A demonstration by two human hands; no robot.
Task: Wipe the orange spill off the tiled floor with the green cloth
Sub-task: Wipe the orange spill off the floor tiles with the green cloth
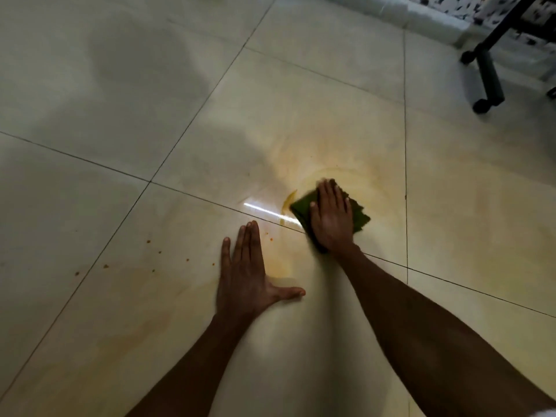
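Observation:
My right hand (pixel 331 219) lies flat, palm down, on the folded green cloth (pixel 301 207), pressing it onto the cream tiled floor (pixel 120 130). The cloth sits inside a thin orange smear (pixel 355 179) that spreads in rings around it, with a darker orange streak (pixel 290 197) at the cloth's left edge. My left hand (pixel 248 275) rests flat on the floor to the left and nearer me, fingers together, thumb spread, holding nothing. Several small orange specks (pixel 149 241) dot the tile left of that hand.
A black wheeled chair base (pixel 489 76) stands at the upper right, beside a pale skirting (pixel 421 16) along the wall. Dark grout lines cross the tiles. A bright light reflection (pixel 264 210) lies left of the cloth.

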